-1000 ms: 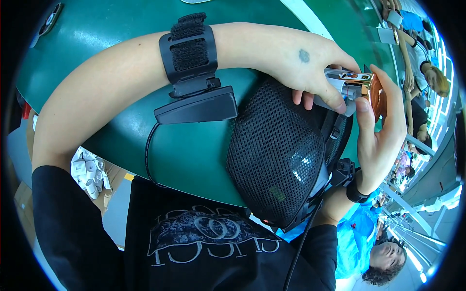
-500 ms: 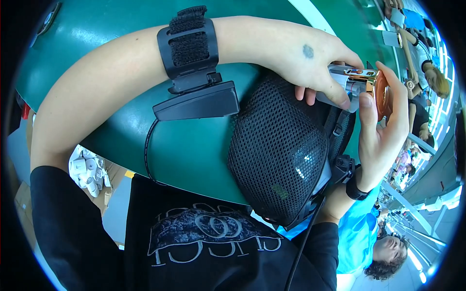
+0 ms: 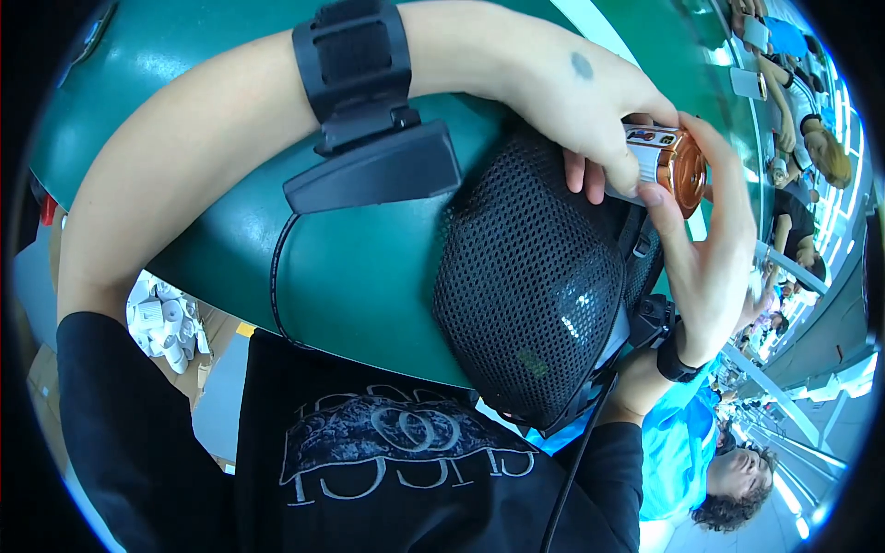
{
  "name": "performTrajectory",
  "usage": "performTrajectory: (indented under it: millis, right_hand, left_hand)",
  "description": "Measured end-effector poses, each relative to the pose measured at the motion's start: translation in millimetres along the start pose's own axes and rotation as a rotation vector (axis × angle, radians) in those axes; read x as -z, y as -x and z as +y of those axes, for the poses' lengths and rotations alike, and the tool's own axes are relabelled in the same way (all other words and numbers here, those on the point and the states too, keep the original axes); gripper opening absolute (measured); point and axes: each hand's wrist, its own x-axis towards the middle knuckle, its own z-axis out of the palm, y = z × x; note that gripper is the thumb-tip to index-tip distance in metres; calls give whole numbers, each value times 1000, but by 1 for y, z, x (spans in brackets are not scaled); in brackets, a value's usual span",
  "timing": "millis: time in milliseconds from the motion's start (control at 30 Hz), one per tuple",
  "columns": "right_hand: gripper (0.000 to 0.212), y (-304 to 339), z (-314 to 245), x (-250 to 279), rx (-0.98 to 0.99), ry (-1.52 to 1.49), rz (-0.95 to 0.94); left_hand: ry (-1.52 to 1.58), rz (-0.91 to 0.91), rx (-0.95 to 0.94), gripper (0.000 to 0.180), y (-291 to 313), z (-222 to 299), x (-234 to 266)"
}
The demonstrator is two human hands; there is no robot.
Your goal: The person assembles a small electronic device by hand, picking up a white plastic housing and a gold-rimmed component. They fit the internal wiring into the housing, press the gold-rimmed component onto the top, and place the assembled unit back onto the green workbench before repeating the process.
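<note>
Between my two hands is a small white device body [image 3: 648, 164] with a copper-coloured panel. At its right end sits a round copper-coloured cap [image 3: 688, 173], against the body. My left hand [image 3: 590, 106] reaches in from the left and is closed around the white body, its fingers partly hidden behind it. My right hand [image 3: 710, 235] grips the cap, thumb on the near side and fingers over the far edge. Just below the hands lies a black mesh bag [image 3: 530, 286]. A black strapped unit [image 3: 373, 170] is on my left forearm, and a small black camera [image 3: 653, 318] is at my right wrist.
The green tabletop [image 3: 359, 267] curves around in front of me. A cable [image 3: 275, 276] hangs from the forearm unit. White parts [image 3: 166, 323] fill a carton at lower left. One person in blue [image 3: 673, 452] is close at right; several others work farther off.
The copper cap stood slightly apart from the body, with inner parts showing; now it sits against it. Both hands moved slightly, the right one leftward with the cap.
</note>
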Motion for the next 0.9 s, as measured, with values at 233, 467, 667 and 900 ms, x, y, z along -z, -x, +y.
performTrajectory:
  millis: [233, 467, 667, 900]
  right_hand:
    - [76, 3, -11, -23, -101, -64, 9]
    - [87, -3, -3, -21, -99, -275, 58]
    - [79, -10, 15, 7, -54, -242, -57]
    - [68, -73, 61, 15, -340, -57, 163]
  left_hand:
    - [122, 105, 185, 56, 3, 18, -5]
    - [216, 149, 208, 53, -9, 28, -7]
    - [242, 247, 159, 53, -12, 30, -15]
    - [-215, 563, 52, 35, 24, 32, -23]
